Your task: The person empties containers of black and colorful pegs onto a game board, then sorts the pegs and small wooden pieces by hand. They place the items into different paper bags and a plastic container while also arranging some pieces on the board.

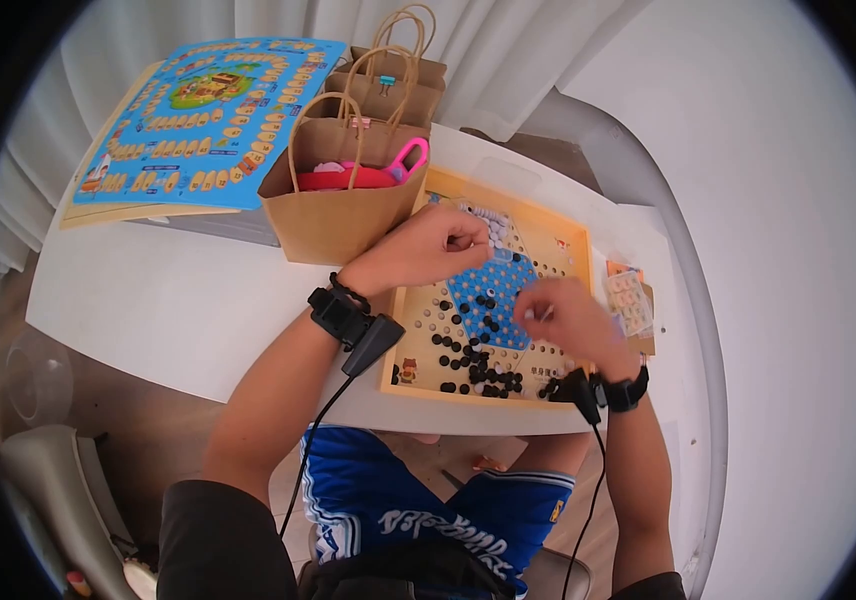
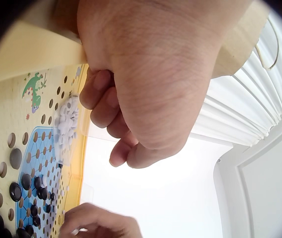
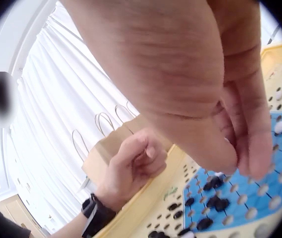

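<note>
My left hand (image 1: 445,243) hovers over the far left part of the wooden game board (image 1: 413,340), its fingers curled towards the palm; no piece shows in it. Over the right side of the blue hexagon (image 1: 468,300), my right hand (image 1: 563,318) has thumb and fingertips together, pinching a small white game piece (image 2: 79,231) that the fingers mostly hide. Black pieces (image 1: 493,378) cluster along the board's near edge, with several more on the hexagon. White pieces (image 2: 67,119) fill a clear container at the far end. A white piece (image 3: 280,127) sits on the hexagon.
Brown paper bags (image 1: 333,215) with twisted handles stand left of the board. A blue printed game sheet (image 1: 213,120) lies behind them on the white table (image 1: 148,290). A small clear pack (image 1: 630,300) lies at the right. White curtains (image 3: 56,89) hang beyond.
</note>
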A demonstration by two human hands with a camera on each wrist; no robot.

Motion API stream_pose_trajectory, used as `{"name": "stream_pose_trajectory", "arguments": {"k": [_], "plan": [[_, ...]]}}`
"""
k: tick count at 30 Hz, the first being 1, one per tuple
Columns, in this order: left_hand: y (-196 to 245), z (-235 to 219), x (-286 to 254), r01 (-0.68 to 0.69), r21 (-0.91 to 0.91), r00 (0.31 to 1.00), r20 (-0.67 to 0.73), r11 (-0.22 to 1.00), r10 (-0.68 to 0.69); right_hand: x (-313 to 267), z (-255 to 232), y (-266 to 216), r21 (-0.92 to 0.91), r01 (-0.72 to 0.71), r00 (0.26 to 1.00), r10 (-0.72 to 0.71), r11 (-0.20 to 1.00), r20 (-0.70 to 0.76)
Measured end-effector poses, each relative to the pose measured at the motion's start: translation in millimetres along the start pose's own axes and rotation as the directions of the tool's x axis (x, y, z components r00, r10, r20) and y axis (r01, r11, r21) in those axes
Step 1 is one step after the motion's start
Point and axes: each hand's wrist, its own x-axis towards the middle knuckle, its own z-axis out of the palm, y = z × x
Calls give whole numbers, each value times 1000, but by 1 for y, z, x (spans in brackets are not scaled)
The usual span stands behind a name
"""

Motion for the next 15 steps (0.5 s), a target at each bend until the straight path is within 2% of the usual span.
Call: {"name": "stream_pose_trajectory", "arguments": {"k": [2, 3, 4, 5, 9, 11, 12, 15], "plan": [[0, 2, 1, -6, 3, 1000, 1, 1000, 6, 21, -13, 4, 221, -10, 981, 52, 975, -185], [-1, 1, 1, 20, -2, 1000, 7, 1000, -20, 30, -15, 2, 222, -14, 980, 57, 975, -189], [-2, 1, 2, 45, -5, 999, 13, 999, -45, 41, -16, -2, 223, 85, 927, 6, 971, -376], [-2, 2, 2, 43, -3, 999, 15, 999, -43, 47, -16, -4, 204, 183, 834, -43, 962, -549], [-1, 1, 2, 11, -32, 1000, 4, 999, -11, 46, -10, -1, 114, 174, 833, -85, 978, -547], [-1, 0, -1, 3, -31, 1000, 3, 1000, -2, 34, -2, 4, 24, 101, 949, -89, 995, -303], [-2, 0, -1, 1, -10, 1000, 3, 1000, -1, 28, 2, -1, 13, 93, 969, -88, 996, -230], [-3, 1, 1, 4, 5, 1000, 14, 1000, -4, 25, 18, -2, 61, 154, 971, -140, 986, -195]]}}
